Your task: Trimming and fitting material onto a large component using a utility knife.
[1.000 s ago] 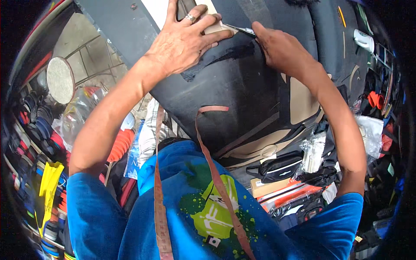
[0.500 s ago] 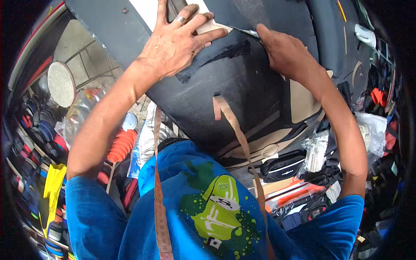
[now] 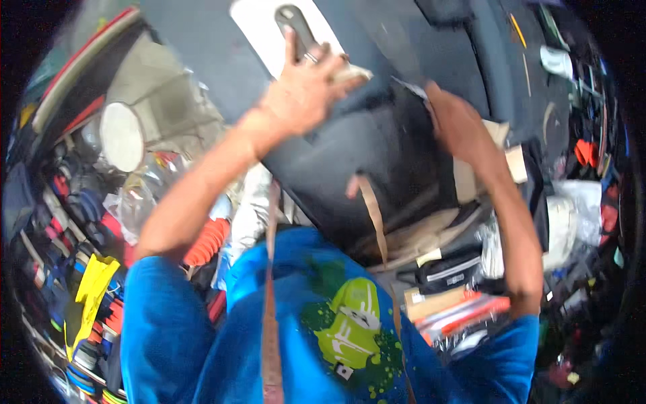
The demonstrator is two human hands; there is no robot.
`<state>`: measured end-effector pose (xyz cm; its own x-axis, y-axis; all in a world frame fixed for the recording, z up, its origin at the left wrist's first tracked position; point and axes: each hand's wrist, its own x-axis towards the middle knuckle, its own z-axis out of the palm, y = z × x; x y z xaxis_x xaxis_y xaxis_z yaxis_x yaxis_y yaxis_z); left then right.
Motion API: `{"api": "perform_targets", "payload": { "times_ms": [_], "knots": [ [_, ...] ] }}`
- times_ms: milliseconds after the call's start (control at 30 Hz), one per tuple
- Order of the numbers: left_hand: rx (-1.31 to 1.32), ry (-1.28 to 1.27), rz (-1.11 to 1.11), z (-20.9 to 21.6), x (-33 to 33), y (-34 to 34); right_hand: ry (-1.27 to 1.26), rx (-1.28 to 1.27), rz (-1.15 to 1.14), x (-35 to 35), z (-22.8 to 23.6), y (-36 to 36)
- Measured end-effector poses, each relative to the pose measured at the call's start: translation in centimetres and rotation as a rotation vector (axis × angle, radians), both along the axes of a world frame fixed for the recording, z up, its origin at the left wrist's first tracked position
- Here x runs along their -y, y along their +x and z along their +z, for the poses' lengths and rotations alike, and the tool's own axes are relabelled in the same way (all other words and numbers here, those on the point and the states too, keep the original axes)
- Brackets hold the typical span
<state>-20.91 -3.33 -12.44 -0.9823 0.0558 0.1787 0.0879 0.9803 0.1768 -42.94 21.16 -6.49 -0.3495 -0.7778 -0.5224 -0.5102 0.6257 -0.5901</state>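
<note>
My left hand [image 3: 304, 99] lies with its fingers spread over a white sheet [image 3: 257, 32] and a dark, long, round-ended piece with a hole [image 3: 295, 24]. Under the fingertips a pale corner of material [image 3: 360, 73] sticks out. To the right, my right hand [image 3: 459, 124] is closed round a thin silver cutting knife [image 3: 409, 87]. Its blade points left toward that pale corner and appears apart from it. Both hands are over a dark worktop [image 3: 330, 151]. Motion blurs the picture, so the knife's handle is mostly hidden and smeared.
A tape measure [image 3: 270, 303] hangs down my front, its other end [image 3: 371, 209] over the worktop edge. A white cup-like object [image 3: 557, 62] and a yellow pencil [image 3: 517, 31] are far right. A round-topped stool [image 3: 122, 137] stands left. Beige offcuts [image 3: 424, 236] lie near the front edge.
My right hand has drawn the knife back from the pale corner, leaving a gap. More of the white sheet and dark piece shows. The whole view has shifted.
</note>
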Motion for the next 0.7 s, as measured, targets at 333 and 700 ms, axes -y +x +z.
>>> {"api": "perform_targets", "payload": {
  "times_ms": [333,700],
  "knots": [
    [0.023,0.348,0.023,5.7,7.1,-3.6,-0.144,0.170,-0.661,10.3,4.3,10.7],
    [0.214,0.563,-0.143,-0.7,21.9,-11.2,-0.154,-0.255,-0.822,20.6,-1.2,13.7]
  ]
}}
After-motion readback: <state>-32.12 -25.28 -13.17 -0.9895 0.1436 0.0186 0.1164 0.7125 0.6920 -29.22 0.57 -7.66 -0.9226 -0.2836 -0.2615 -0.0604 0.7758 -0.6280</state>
